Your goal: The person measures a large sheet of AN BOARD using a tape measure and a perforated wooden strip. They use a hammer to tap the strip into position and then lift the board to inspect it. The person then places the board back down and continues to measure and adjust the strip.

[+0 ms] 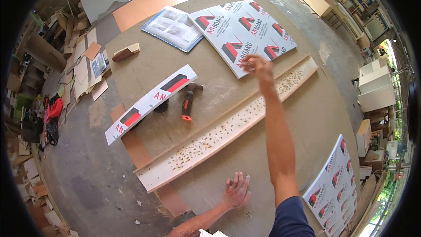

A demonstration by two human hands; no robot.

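**Right hand reaches the printed sheet on the far bench**

The right hand point(256, 65) is stretched far out on a straight, fully extended arm, fingers loosely spread and laid on the near edge of a white printed panel point(243, 33); whether they pinch that edge cannot be told. The left hand point(237, 191) lies flat, palm down, fingers fanned open on the brown workbench point(219, 74) at its near side, holding nothing.

The panel is a square white sheet with red and black marks, lying flat and turned at an angle on the far part of the bench. Just near it a long pale board point(228, 125) peppered with small holes runs diagonally. To the left lie a hammer point(189, 98) with an orange-and-black handle and a narrow white printed strip point(151, 103).
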